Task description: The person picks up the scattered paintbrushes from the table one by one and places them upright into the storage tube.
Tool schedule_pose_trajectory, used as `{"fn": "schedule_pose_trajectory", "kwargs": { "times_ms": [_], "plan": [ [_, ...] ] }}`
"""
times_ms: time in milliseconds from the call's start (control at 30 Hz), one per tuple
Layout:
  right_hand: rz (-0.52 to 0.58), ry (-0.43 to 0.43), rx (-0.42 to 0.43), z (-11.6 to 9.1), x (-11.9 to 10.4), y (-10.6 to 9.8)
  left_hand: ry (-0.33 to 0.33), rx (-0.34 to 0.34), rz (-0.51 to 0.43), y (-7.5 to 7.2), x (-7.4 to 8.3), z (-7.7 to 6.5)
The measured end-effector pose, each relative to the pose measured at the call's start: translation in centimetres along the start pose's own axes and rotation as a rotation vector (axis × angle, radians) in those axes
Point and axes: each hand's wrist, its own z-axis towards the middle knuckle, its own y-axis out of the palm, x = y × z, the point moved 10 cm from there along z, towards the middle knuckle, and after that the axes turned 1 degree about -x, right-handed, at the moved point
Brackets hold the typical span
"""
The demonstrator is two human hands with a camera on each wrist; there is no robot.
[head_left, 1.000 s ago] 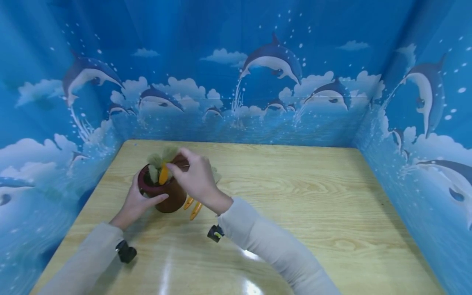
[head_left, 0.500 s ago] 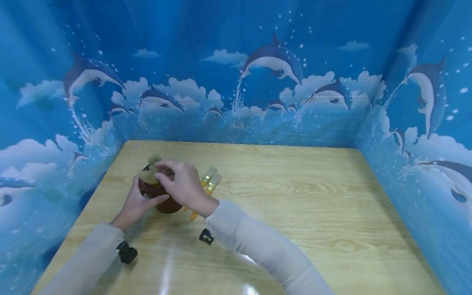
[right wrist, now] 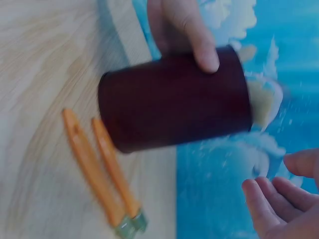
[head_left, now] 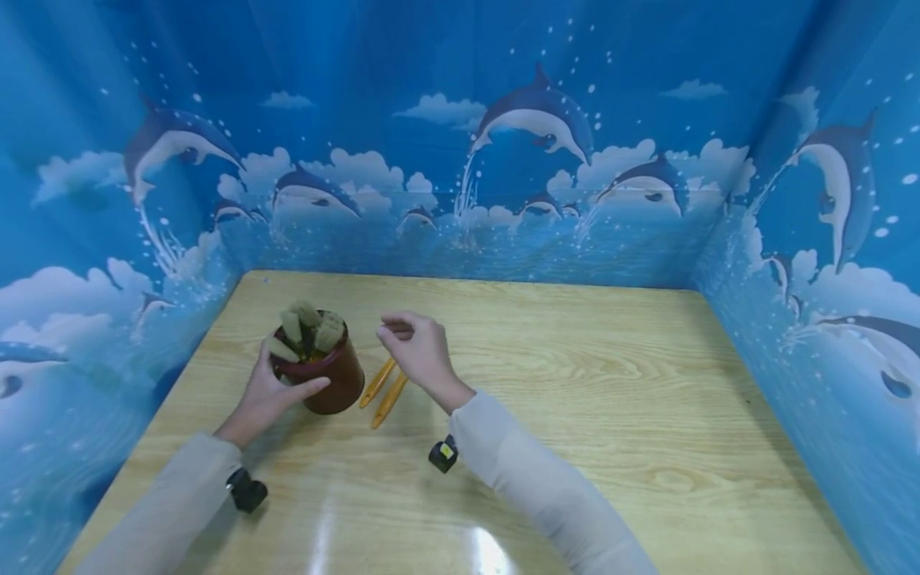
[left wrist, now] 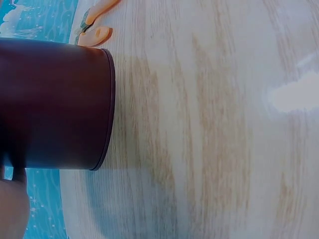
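My left hand [head_left: 262, 395] grips the near left side of a dark brown cylindrical holder [head_left: 336, 385], thumb across its front. Several paintbrushes [head_left: 328, 331] stand in the holder with their pale bristles up; their handles are mostly hidden inside. To the right of the holder, my right hand [head_left: 426, 351] hovers with nothing in it, fingers loosely bent and thumb apart. Below that hand two paintbrushes [head_left: 390, 399] lie side by side on the table, their orange handles [right wrist: 89, 167] pointing toward me. In the head view the right hand covers their bristle ends.
The wood-grain table [head_left: 611, 415] extends widely to the right of the hands. A blue curtain [head_left: 460, 231] printed with dolphins stands along its back and both sides. Each sleeve carries a small black wrist camera [head_left: 246, 490].
My right hand lowered a paintbrush into the holder, bristles up, let go, and moved right over the two paintbrushes on the table. The left hand keeps its grip on the holder.
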Motion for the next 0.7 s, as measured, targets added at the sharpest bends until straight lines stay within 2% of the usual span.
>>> {"fn": "schedule_pose_trajectory", "kwargs": {
  "times_ms": [200,433,700],
  "plan": [
    [0.002,0.114,0.051,-0.1,3.7,-1.6,-0.008,-0.002,-0.003,-0.1,0.0,-0.1],
    [0.003,0.241,0.107,-0.4,7.1,-2.1,-0.013,-0.008,-0.002,-0.1,0.0,-0.1],
    [0.082,0.472,0.122,-1.4,11.1,-1.9,-0.027,-0.001,0.006,0.1,0.0,0.0]
  ]
}}
